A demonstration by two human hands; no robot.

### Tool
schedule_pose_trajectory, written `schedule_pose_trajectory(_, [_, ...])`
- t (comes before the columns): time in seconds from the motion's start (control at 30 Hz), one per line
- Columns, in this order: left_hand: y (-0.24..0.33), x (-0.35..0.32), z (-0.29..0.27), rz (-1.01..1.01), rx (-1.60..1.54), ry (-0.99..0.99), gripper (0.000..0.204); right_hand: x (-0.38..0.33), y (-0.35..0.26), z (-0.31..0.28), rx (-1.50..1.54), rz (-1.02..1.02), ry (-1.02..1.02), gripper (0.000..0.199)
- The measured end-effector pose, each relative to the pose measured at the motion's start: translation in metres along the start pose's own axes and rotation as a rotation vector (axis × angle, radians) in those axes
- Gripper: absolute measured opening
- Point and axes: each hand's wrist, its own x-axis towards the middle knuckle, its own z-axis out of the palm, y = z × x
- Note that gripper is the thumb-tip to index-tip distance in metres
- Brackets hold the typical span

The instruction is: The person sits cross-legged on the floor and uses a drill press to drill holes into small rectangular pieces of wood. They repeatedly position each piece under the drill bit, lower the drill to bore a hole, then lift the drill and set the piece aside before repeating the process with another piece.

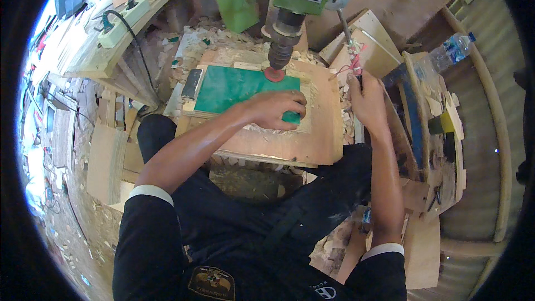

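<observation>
Lying under left fingers (300,101), green panel (234,86)

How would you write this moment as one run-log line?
left hand: on green panel | right hand: gripping lever end | red disc: at panel's far edge, contact unclear | wooden board: under panel

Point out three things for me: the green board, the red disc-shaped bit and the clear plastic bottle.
Green board (228,85), head view: the bare upper face.
Red disc-shaped bit (274,74), head view: the middle of the disc.
Clear plastic bottle (457,48), head view: the side, near the cap.
</observation>
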Motion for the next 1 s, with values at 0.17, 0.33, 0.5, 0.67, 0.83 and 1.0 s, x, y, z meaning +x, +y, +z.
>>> schedule_pose_trajectory(0.17, [-0.002, 0.000, 0.002, 0.005, -0.004, -0.010, 0.031, 0.003, 0.003, 0.034, -0.171, -0.042, 0.168, 0.028])
schedule_pose_trajectory(0.33, [0.000, 0.000, 0.000, 0.002, 0.019, -0.009, 0.033, -0.010, -0.018, -0.006, -0.211, -0.123, 0.157, 0.030])
schedule_pose_trajectory(0.5, [0.004, 0.000, -0.004, -0.022, 0.002, -0.028, 0.034, 0.034, -0.077, -0.117, 0.034, -0.395, 0.648, 0.035])
schedule_pose_trajectory(0.67, [0.012, 0.001, -0.008, -0.090, 0.067, -0.075, 0.034, 0.179, -0.088, -0.129, 0.313, -0.431, 0.596, 0.019])
schedule_pose_trajectory(0.83, [0.023, 0.006, -0.010, -0.209, 0.202, -0.165, 0.047, 0.232, -0.086, -0.135, 0.052, -0.310, 0.622, 0.020])
schedule_pose_trajectory(1.0, [0.073, 0.058, 0.019, -0.375, -0.291, 0.374, 0.047, 0.219, -0.094, -0.125, 0.289, -0.268, 0.629, 0.031])
